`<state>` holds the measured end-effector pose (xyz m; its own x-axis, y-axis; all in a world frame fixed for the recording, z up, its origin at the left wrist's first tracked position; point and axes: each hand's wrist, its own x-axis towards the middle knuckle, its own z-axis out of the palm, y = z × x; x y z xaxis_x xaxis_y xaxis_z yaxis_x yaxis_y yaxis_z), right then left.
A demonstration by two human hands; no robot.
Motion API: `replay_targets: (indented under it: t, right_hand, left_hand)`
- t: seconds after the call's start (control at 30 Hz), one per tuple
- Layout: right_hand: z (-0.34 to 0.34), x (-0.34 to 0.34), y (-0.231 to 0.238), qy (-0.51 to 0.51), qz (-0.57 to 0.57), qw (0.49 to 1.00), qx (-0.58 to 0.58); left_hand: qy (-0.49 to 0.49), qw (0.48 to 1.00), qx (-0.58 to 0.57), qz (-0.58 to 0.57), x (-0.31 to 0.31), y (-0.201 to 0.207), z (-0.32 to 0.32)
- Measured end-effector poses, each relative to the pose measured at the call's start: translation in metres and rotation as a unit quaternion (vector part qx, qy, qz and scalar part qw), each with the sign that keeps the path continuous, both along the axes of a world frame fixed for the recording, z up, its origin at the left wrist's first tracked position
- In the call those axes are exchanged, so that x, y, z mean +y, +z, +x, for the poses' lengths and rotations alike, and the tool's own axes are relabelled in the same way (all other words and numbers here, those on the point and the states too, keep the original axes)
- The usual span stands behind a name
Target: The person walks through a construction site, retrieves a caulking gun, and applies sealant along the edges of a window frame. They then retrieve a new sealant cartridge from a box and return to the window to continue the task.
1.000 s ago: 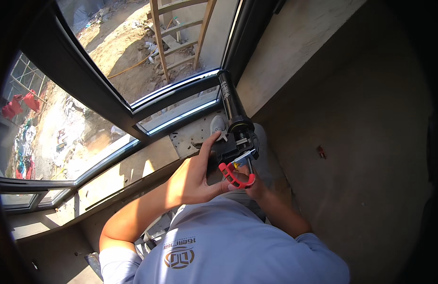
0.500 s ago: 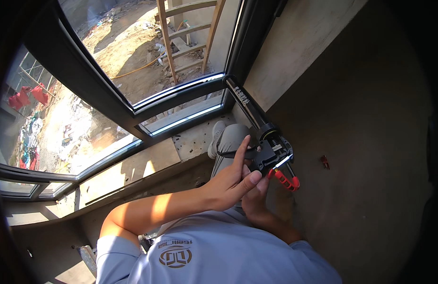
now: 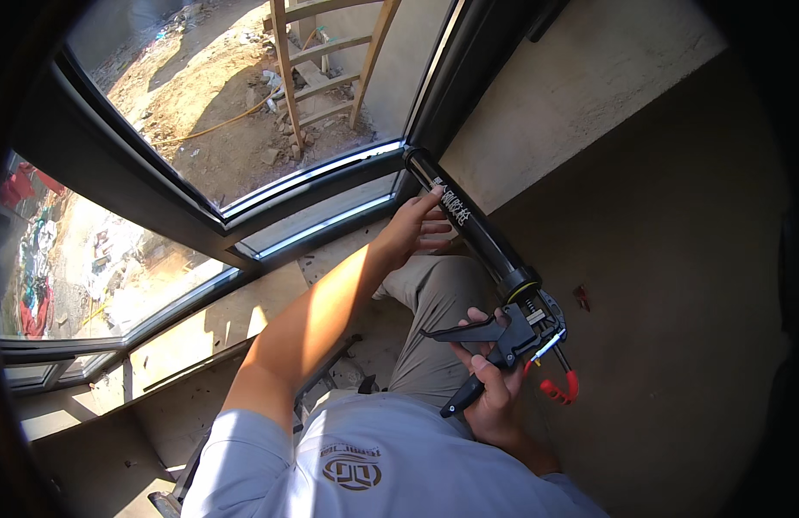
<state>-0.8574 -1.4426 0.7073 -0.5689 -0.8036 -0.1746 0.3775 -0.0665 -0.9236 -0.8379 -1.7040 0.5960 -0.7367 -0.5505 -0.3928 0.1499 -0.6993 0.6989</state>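
A black caulking gun (image 3: pixel 475 233) slants across my lap, its barrel tip up by the window frame. My right hand (image 3: pixel 496 404) is closed around its handle, the trigger lever sticking out to the left and the red-gripped rod hook (image 3: pixel 561 390) hanging at the rear. My left hand (image 3: pixel 408 231) is alongside the barrel with its fingers stretched toward it. One fingertip overlaps the front part of the barrel; whether it presses on it I cannot tell.
Dark-framed windows (image 3: pixel 222 226) run along the left and front above a ledge (image 3: pixel 214 315). Outside stands a wooden ladder (image 3: pixel 287 82) on rubble. A concrete wall edge (image 3: pixel 538 155) lies to the right. A small red object (image 3: pixel 582 298) is on the dark floor.
My left hand has left the handle area and moved up to the front of the barrel. The gun's rear has swung lower and right, and the view has shifted.
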Motion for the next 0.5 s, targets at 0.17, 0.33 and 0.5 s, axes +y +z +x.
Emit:
replay_targets:
  t: [0.17, 0.33, 0.5]
  right_hand:
    - [-0.012, 0.008, -0.005, 0.022, 0.02, 0.999, 0.021]
    - [-0.054, 0.018, -0.004, 0.09, 0.122, 0.951, 0.269]
    - [-0.085, 0.024, -0.014, 0.185, 0.113, 0.917, 0.334]
  left_hand:
    - [0.012, 0.966, 0.22, 0.139, -0.006, -0.027, -0.046]
    - [0.041, 0.988, 0.109, 0.097, -0.01, -0.018, -0.044]
    - [0.026, 0.995, 0.054, 0.074, -0.014, -0.002, -0.04]
